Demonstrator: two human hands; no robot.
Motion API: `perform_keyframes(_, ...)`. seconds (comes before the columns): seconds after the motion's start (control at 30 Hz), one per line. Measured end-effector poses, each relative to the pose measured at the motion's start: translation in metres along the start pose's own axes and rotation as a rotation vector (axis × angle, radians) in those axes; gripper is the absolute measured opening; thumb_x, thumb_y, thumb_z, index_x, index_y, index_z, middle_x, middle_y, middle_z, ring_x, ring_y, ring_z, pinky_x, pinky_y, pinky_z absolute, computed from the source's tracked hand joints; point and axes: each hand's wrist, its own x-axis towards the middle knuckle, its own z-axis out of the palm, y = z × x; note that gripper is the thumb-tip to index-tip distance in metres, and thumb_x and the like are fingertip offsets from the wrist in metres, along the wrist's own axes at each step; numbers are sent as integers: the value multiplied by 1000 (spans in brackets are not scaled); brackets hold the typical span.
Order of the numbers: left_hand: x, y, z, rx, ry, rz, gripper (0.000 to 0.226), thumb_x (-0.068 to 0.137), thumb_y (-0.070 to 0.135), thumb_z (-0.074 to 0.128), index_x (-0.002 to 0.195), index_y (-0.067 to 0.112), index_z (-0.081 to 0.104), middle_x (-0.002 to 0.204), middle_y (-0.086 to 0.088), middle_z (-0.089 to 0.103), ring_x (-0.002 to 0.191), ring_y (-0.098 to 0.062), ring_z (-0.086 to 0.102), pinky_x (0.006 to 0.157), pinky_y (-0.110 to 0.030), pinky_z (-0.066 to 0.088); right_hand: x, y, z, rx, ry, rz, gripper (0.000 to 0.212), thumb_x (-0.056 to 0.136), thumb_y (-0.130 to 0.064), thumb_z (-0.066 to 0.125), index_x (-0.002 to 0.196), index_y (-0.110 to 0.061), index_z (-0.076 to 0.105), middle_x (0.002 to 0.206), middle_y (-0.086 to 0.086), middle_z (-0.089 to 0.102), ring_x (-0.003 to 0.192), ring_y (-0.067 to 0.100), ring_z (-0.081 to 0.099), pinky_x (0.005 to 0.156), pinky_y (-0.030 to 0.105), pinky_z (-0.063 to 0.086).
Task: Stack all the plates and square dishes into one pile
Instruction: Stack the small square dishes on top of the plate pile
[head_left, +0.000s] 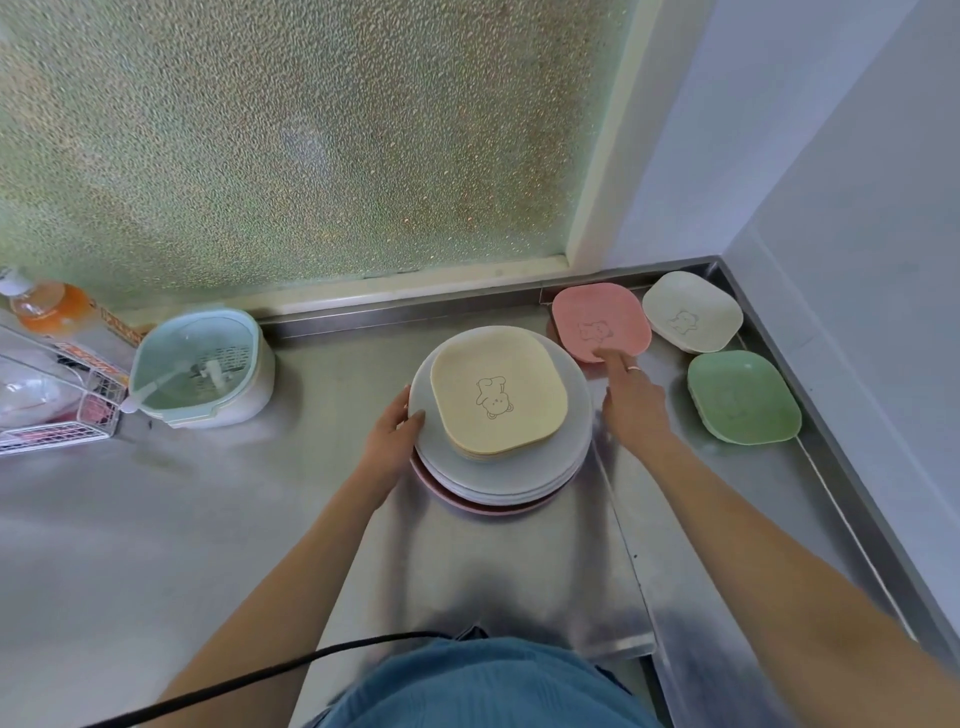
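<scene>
A pile of round plates (574, 447), white over pink, stands mid-counter. A yellow square dish (498, 395) with a bear drawing lies on top. My left hand (392, 436) rests against the pile's left rim, thumb on the top plate. My right hand (631, 400) reaches right of the pile, its forefinger touching the near edge of a pink square dish (600, 317). A white square dish (691, 312) sits in the far right corner. A green square dish (743, 395) lies nearer, to the right of my right hand.
A steel counter (234, 519) with raised edges at the back and right. A pale blue container (200, 366) with a utensil stands at the left, beside a wire rack (57, 415) and an orange bottle (49, 306). Frosted window behind.
</scene>
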Motion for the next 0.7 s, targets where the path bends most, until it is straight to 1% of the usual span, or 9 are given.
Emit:
perform_keyframes(0.1, 8, -3, 1, 10, 3, 4, 41, 95, 17, 40, 131, 35, 50, 124, 6, 59, 116, -19, 55, 103, -40, 43, 13, 5, 6, -50, -103, 61, 58, 87, -1, 44, 140, -19, 29, 133, 13, 49, 110, 33, 52, 90, 46, 39)
perform_keyframes(0.2, 14, -4, 4, 19, 19, 25, 39, 96, 17, 39, 131, 29, 51, 121, 8, 59, 115, -16, 54, 96, -29, 41, 23, 6, 11, -85, -154, 78, 53, 93, -8, 41, 143, -20, 26, 136, 15, 48, 113, 35, 50, 94, 48, 38)
perform_keyframes(0.27, 16, -6, 7, 13, 34, 28, 38, 97, 20, 40, 133, 27, 50, 120, 8, 59, 114, -16, 54, 92, -28, 40, 27, 6, 15, -114, -178, 89, 51, 93, -8, 41, 141, -22, 29, 137, 12, 47, 115, 34, 50, 95, 49, 37)
perform_keyframes(0.33, 17, -8, 9, 11, 54, 38, 37, 98, 22, 41, 133, 26, 49, 119, 8, 59, 112, -15, 55, 91, -28, 40, 29, 6, 19, -139, -181, 86, 44, 92, -8, 43, 133, -22, 39, 134, 9, 49, 114, 31, 51, 93, 47, 39)
perform_keyframes(0.43, 15, -10, 12, 32, 80, 65, 37, 98, 24, 40, 135, 25, 47, 118, 9, 57, 110, -14, 53, 91, -27, 39, 31, 5, 23, -183, -163, 60, 27, 93, -14, 42, 116, -20, 54, 115, 8, 58, 104, 29, 52, 86, 41, 39)
perform_keyframes(0.5, 13, -11, 13, 49, 89, 79, 37, 99, 24, 39, 136, 24, 45, 117, 10, 55, 108, -14, 52, 90, -27, 38, 28, 5, 24, -231, -136, 39, 24, 92, -14, 42, 105, -17, 61, 103, 9, 59, 98, 29, 52, 81, 38, 39)
perform_keyframes(0.63, 12, -10, 14, 83, 87, 82, 39, 99, 25, 39, 138, 23, 43, 116, 10, 55, 107, -14, 52, 88, -27, 37, 21, 6, 22, -225, -17, 14, 22, 88, -8, 44, 95, -12, 64, 95, 12, 60, 89, 32, 53, 72, 37, 40)
perform_keyframes(0.7, 13, -11, 13, 142, 93, 88, 38, 99, 26, 39, 137, 24, 44, 115, 8, 57, 106, -17, 55, 87, -30, 41, 19, 5, 17, -168, 81, -1, 20, 84, -6, 45, 92, -9, 63, 93, 12, 59, 85, 34, 54, 67, 37, 40)
